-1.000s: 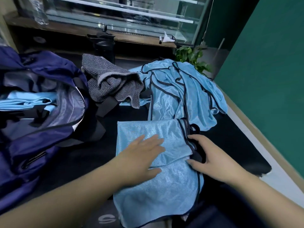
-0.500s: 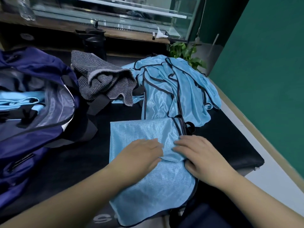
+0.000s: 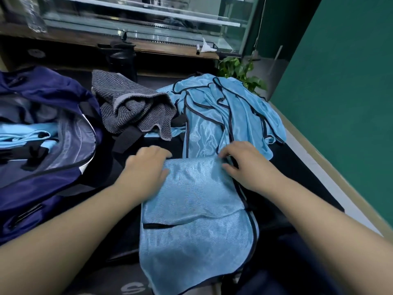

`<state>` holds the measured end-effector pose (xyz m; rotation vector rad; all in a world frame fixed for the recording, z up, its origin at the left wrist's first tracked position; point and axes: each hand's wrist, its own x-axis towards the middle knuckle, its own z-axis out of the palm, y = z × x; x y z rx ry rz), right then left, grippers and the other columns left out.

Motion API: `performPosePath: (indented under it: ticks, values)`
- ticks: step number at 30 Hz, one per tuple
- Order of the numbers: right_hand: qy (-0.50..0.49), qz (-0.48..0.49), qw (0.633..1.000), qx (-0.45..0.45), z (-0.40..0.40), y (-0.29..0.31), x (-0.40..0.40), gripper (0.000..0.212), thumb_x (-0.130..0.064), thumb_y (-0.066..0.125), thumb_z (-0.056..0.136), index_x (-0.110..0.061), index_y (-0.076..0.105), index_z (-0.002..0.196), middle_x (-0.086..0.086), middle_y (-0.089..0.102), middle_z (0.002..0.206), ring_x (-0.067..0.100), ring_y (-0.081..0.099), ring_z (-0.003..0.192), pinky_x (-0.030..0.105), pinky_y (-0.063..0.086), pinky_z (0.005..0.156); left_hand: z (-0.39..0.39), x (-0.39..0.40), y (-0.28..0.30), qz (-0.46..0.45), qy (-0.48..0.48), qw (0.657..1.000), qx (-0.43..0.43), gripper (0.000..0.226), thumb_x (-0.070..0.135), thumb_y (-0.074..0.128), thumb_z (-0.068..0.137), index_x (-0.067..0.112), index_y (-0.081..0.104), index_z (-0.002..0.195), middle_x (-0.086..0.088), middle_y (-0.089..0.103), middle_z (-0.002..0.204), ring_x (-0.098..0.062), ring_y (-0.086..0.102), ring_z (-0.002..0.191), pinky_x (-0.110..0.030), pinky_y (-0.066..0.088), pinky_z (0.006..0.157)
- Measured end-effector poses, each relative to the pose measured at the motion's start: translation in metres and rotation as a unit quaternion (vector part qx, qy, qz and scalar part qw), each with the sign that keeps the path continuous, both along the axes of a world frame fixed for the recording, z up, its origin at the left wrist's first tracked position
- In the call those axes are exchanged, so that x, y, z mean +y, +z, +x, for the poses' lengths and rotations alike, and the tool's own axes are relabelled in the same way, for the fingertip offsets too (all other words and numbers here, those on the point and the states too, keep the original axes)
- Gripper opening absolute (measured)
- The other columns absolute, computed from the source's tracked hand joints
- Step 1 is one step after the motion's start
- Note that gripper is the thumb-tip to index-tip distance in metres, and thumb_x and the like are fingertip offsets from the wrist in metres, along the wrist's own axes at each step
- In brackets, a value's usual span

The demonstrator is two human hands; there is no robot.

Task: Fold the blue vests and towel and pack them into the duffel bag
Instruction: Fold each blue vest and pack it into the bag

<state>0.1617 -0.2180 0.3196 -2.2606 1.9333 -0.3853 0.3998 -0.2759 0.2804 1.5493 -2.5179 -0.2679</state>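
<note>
My left fingertips [image 3: 163,153] are blurred. The duffel bag [image 3: 49,167] is cut off at nine o'clock, and the towel [image 3: 131,107] hides part of the vest pile [image 3: 223,116].

A dark green painted wall [image 3: 340,86] runs along the right above a pale floor strip [image 3: 314,165]; a glass-fronted display cabinet [image 3: 136,15] stands behind, beside a leafy green plant [image 3: 240,71]
</note>
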Motion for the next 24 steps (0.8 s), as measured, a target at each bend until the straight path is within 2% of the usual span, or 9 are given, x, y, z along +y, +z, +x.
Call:
performPosePath:
  ticks: [2, 4, 6, 7, 11, 13, 15, 20, 24]
  values:
    - [0.005, 0.063, 0.997, 0.046, 0.006, 0.01, -0.017, 0.036, -0.014, 0.055, 0.092, -0.021, 0.052, 0.127, -0.002, 0.053, 0.126, 0.016, 0.042, 0.122, 0.032, 0.037, 0.1, 0.008, -0.015, 0.002, 0.068, 0.049, 0.996, -0.019, 0.047, 0.04, 0.053, 0.094, 0.026, 0.04, 0.136, 0.0, 0.043, 0.134, -0.024, 0.036, 0.127, -0.042, 0.035, 0.1]
    - [-0.003, 0.156, 0.984, 0.088, 0.012, 0.019, -0.032, 0.042, -0.014, 0.052, 0.093, -0.022, 0.046, 0.134, -0.001, 0.051, 0.132, 0.02, 0.047, 0.118, 0.034, 0.041, 0.095, 0.018, -0.032, -0.004, 0.119, 0.051, 0.991, -0.018, 0.033, 0.042, 0.058, 0.091, 0.028, 0.051, 0.12, 0.0, 0.049, 0.118, -0.025, 0.039, 0.122, -0.042, 0.037, 0.101]
    - [-0.018, 0.24, 0.962, 0.129, 0.012, 0.023, -0.044, 0.034, -0.02, 0.05, 0.092, -0.022, 0.051, 0.126, -0.001, 0.055, 0.121, 0.018, 0.051, 0.096, 0.03, 0.041, 0.079, 0.026, -0.045, -0.007, 0.125, 0.032, 0.992, -0.012, 0.011, 0.042, 0.061, 0.088, 0.033, 0.054, 0.087, 0.006, 0.052, 0.099, -0.025, 0.046, 0.112, -0.044, 0.038, 0.1]
    - [-0.027, 0.271, 0.951, 0.147, 0.012, 0.025, -0.048, 0.028, -0.024, 0.052, 0.091, -0.021, 0.055, 0.119, -0.001, 0.057, 0.112, 0.016, 0.051, 0.086, 0.028, 0.04, 0.072, 0.028, -0.049, -0.008, 0.124, 0.026, 0.992, -0.014, 0.017, 0.041, 0.062, 0.088, 0.033, 0.051, 0.077, 0.007, 0.053, 0.093, -0.025, 0.049, 0.107, -0.044, 0.039, 0.099]
    - [-0.045, 0.326, 0.93, 0.161, 0.007, 0.023, -0.058, 0.015, -0.03, 0.064, 0.084, -0.022, 0.053, 0.092, -0.004, 0.052, 0.091, 0.018, 0.052, 0.079, 0.03, 0.044, 0.067, 0.022, -0.057, -0.006, 0.149, 0.037, 0.988, -0.012, 0.022, 0.032, 0.056, 0.093, 0.026, 0.046, 0.075, 0.003, 0.054, 0.09, -0.024, 0.05, 0.096, -0.032, 0.04, 0.088]
    - [-0.049, 0.325, 0.934, 0.143, 0.005, 0.02, -0.059, 0.017, -0.033, 0.066, 0.082, -0.024, 0.051, 0.084, -0.004, 0.051, 0.087, 0.018, 0.053, 0.077, 0.03, 0.043, 0.066, 0.018, -0.059, -0.003, 0.144, 0.049, 0.988, 0.025, 0.02, 0.027, 0.053, 0.095, 0.022, 0.044, 0.078, 0.0, 0.053, 0.087, -0.022, 0.049, 0.088, -0.029, 0.036, 0.075]
    - [-0.056, 0.315, 0.94, 0.123, 0.004, 0.017, -0.059, 0.024, -0.036, 0.067, 0.082, -0.021, 0.055, 0.097, -0.003, 0.054, 0.091, 0.021, 0.056, 0.086, 0.031, 0.044, 0.069, 0.015, -0.059, -0.002, 0.141, 0.064, 0.985, 0.07, 0.018, 0.023, 0.051, 0.096, 0.017, 0.042, 0.081, 0.002, 0.05, 0.08, -0.02, 0.048, 0.082, -0.029, 0.031, 0.07]
    - [-0.059, 0.248, 0.965, 0.065, 0.001, 0.012, -0.055, 0.023, -0.029, 0.067, 0.082, -0.023, 0.049, 0.096, -0.009, 0.047, 0.084, 0.02, 0.051, 0.087, 0.027, 0.038, 0.064, 0.019, -0.058, 0.004, 0.139, 0.054, 0.985, 0.091, 0.004, 0.018, 0.057, 0.092, 0.015, 0.055, 0.092, -0.004, 0.064, 0.095, -0.02, 0.056, 0.087, -0.028, 0.039, 0.074]
    - [-0.061, 0.086, 0.994, 0.007, 0.001, 0.011, -0.052, 0.018, -0.016, 0.063, 0.083, -0.019, 0.047, 0.091, -0.002, 0.05, 0.083, 0.023, 0.049, 0.082, 0.03, 0.037, 0.06, 0.021, -0.054, 0.014, -0.003, 0.071, 0.989, 0.126, 0.012, 0.014, 0.05, 0.096, 0.009, 0.058, 0.103, -0.013, 0.064, 0.106, -0.031, 0.056, 0.101, -0.033, 0.037, 0.078]
